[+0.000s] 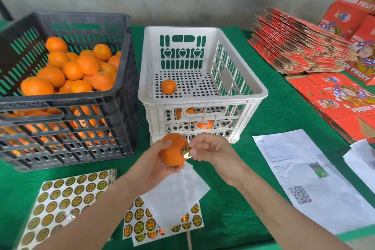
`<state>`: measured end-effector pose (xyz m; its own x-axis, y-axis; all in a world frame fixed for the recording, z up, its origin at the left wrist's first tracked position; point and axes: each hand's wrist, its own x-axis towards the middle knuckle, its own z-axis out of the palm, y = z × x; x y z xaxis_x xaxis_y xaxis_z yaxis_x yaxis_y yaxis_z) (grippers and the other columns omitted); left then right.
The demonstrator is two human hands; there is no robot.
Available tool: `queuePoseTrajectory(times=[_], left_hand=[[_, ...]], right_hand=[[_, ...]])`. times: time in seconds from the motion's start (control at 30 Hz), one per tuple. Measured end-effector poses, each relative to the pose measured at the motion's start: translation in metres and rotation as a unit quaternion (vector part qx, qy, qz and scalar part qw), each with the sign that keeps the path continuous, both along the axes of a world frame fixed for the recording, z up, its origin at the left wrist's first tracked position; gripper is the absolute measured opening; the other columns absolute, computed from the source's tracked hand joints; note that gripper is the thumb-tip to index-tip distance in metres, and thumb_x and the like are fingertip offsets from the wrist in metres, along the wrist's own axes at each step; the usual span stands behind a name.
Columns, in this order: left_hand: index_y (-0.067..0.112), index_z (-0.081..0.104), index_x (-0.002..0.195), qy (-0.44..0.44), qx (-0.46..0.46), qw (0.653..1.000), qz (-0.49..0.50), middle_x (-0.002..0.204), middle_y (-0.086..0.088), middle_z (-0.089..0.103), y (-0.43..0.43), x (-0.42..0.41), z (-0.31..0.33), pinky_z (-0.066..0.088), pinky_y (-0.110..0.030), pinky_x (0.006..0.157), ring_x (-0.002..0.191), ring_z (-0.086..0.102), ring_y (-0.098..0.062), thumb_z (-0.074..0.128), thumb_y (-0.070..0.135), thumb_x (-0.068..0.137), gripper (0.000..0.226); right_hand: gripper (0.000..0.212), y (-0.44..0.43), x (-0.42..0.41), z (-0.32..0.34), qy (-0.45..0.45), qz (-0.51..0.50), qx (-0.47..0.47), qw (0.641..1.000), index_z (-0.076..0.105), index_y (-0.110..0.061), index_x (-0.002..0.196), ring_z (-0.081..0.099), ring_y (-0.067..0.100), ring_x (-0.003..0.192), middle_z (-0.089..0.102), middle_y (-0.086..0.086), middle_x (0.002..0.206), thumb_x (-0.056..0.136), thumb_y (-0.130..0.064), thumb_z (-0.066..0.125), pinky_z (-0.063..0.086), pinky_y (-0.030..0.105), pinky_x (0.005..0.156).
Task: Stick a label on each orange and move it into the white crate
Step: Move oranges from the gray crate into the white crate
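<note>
Low in the frame, label sheets (67, 199) lie on the green worktop (233, 209). At centre the left hand (154, 165) grips an orange (172, 149); the right hand (211, 153) pinches a label (186, 152) against it. Beyond stands the white crate (200, 85), the black crate (67, 87) at upper left.

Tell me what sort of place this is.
Likely a fruit packing station: a black crate full of oranges, sheets of labels, and a stack of flat red "Fresh Fruit" cartons.
</note>
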<state>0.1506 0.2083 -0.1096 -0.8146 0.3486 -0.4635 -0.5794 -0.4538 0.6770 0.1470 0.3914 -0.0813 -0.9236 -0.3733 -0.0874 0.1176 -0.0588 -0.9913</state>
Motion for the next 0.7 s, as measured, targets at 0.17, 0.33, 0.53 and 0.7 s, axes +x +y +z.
queuePoseTrajectory(times=[0.17, 0.33, 0.53, 0.7], left_hand=[[0.011, 0.046, 0.133, 0.008, 0.001, 1.000, 0.003, 0.107, -0.016, 0.062, 0.000, 0.003, 0.001, 0.053, -0.035, 0.070, 0.082, 0.061, -0.027, 0.063, 0.031, 0.070, 0.068], [0.012, 0.047, 0.132, 0.002, 0.011, 1.000, -0.004, 0.110, -0.015, 0.061, -0.002, 0.004, 0.002, 0.055, -0.035, 0.071, 0.083, 0.063, -0.025, 0.064, 0.027, 0.075, 0.061], [0.012, 0.049, 0.130, 0.012, 0.020, 1.000, -0.011, 0.108, -0.015, 0.062, -0.003, 0.007, 0.008, 0.053, -0.036, 0.072, 0.080, 0.062, -0.024, 0.073, 0.025, 0.067, 0.069], [0.013, 0.049, 0.130, 0.025, -0.017, 0.999, -0.024, 0.108, -0.016, 0.064, -0.011, 0.005, 0.013, 0.052, -0.033, 0.067, 0.079, 0.061, -0.025, 0.064, 0.028, 0.069, 0.065]], right_hand=[[0.022, -0.009, 0.003, 0.006, 0.049, -0.004, 0.067, 0.997, 0.066, -0.015, 0.079, 0.058, 0.010, 0.071, 0.066, -0.006, 0.072, 0.082, 0.006, 0.064, 0.048, 0.026, 0.073], [0.022, -0.013, 0.002, 0.013, 0.094, -0.011, 0.125, 0.988, 0.065, -0.018, 0.078, 0.053, 0.015, 0.071, 0.062, -0.003, 0.072, 0.083, 0.004, 0.065, 0.045, 0.024, 0.070], [0.023, -0.021, 0.009, 0.011, 0.140, -0.063, 0.189, 0.970, 0.061, -0.027, 0.084, 0.048, 0.007, 0.059, 0.052, -0.005, 0.062, 0.077, -0.008, 0.073, 0.040, 0.013, 0.060], [0.052, -0.016, 0.009, 0.014, 0.090, -0.064, 0.240, 0.964, 0.043, -0.044, 0.110, 0.056, 0.009, 0.079, 0.054, -0.008, 0.089, 0.074, -0.029, 0.077, 0.045, 0.011, 0.067]])
